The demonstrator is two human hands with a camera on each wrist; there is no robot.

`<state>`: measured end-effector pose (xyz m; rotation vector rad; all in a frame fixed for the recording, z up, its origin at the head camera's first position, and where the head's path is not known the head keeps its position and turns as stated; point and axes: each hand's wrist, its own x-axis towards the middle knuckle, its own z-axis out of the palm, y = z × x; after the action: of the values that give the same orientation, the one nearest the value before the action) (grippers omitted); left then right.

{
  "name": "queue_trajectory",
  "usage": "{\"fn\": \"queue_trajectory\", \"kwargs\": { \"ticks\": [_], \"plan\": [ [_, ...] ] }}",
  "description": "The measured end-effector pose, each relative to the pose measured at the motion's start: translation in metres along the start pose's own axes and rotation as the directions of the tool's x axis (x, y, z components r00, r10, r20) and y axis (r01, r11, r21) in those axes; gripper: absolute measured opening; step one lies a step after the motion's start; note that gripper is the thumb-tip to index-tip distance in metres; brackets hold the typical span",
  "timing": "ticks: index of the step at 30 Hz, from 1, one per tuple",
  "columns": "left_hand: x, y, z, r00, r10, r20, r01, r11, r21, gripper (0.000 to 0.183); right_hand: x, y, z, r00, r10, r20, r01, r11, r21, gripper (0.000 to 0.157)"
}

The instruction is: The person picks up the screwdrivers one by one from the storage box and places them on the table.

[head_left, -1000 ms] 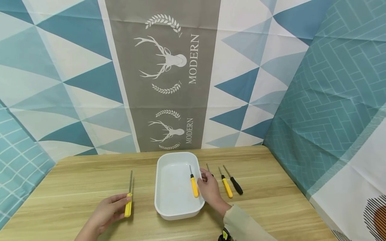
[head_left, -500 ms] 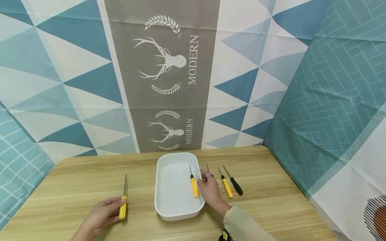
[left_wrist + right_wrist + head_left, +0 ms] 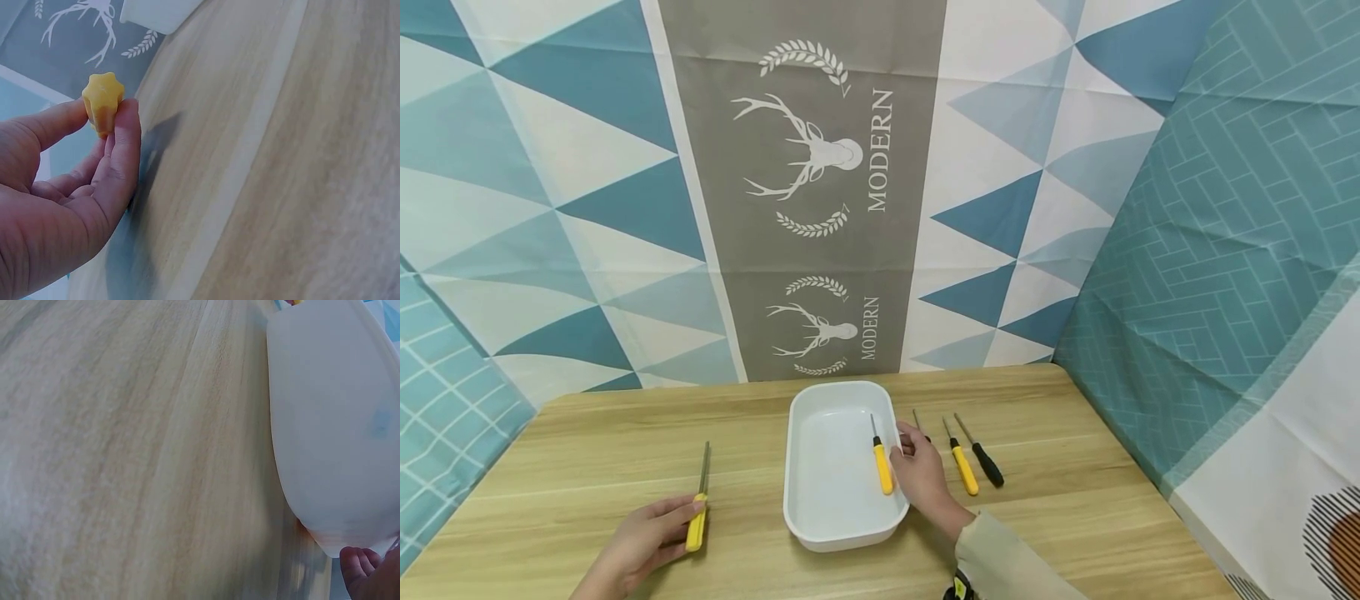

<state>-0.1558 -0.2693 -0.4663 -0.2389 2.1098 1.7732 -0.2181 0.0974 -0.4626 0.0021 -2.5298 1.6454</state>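
Note:
My left hand (image 3: 643,533) pinches the yellow handle of a screwdriver (image 3: 697,527) between thumb and fingers, its metal shaft pointing away from me. The left wrist view looks at the fluted butt of that screwdriver (image 3: 104,94), held above the table by the left hand (image 3: 75,194). A white plastic tray (image 3: 831,483) stands mid-table. My right hand (image 3: 925,475) grips its right rim, thumb on the inner side. Inside the tray, along that wall, lies a yellow-and-black screwdriver (image 3: 882,467). The tray's outer side (image 3: 331,412) fills much of the right wrist view.
Right of the tray lie a yellow-handled screwdriver (image 3: 964,468) and a black-handled screwdriver (image 3: 988,464). Another screwdriver shaft (image 3: 917,417) shows behind the right hand, its handle mostly hidden. Patterned cloth (image 3: 820,208) hangs behind the wooden table (image 3: 760,467).
My left hand has moved left and slightly toward me, carrying the screwdriver farther from the tray. The right hand and the tray have stayed in place.

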Motion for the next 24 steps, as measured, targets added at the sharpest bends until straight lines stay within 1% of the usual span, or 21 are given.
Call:
{"fn": "queue_trajectory", "kwargs": {
  "ticks": [7,14,24],
  "plan": [
    [-0.0001,-0.0001,-0.0029,1.0,-0.002,-0.012,0.001,1.0,-0.008,0.072,-0.0001,0.0004,-0.0001,1.0,-0.002,0.001,0.002,1.0,0.001,0.042],
    [-0.0014,-0.0006,-0.0049,0.999,-0.01,-0.04,0.01,1.0,0.001,0.073,-0.001,0.0,-0.0004,1.0,-0.008,-0.001,0.008,1.0,-0.006,0.041],
    [-0.0022,-0.003,-0.0077,0.999,-0.003,-0.038,0.004,1.0,0.021,0.069,-0.0009,-0.0002,-0.0005,1.0,-0.012,0.0,0.012,1.0,-0.006,0.041]
  ]
}}
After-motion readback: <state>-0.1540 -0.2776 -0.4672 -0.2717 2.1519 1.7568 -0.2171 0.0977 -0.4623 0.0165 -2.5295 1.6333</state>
